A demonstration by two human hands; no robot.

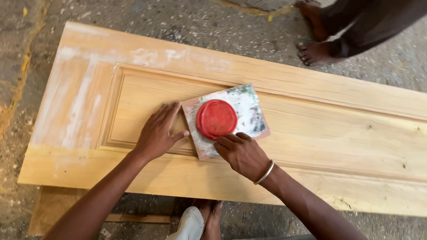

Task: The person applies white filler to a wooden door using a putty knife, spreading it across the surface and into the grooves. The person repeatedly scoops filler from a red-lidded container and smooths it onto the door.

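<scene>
**Two hands on a smeared board, atop a wooden door**

Our right hand (242,153) sits just below centre frame, fingers curled over the near edge of a small square board (249,111) and gripping it; the fingertips are tucked out of sight, so we cannot tell how far they wrap under. A metal bangle (265,173) rings that wrist. Our left hand (158,131), left of centre, lies flat and open, palm down, its thumb touching the board's left corner and holding nothing. At the bottom edge, between our forearms, a knee in pale cloth (191,224) is cut off by the frame.

The board is smeared white and green, and a round red lid (216,118) rests on it, covering its middle. What lies beneath the lid is hidden. Both rest on a pale panelled wooden door (338,133) lying flat, with whitish patches toward the upper left; its right end runs out of frame.

In the upper right, another person's bare feet (313,51) stand on the rough concrete floor (200,22), the rest of them cut off.
</scene>
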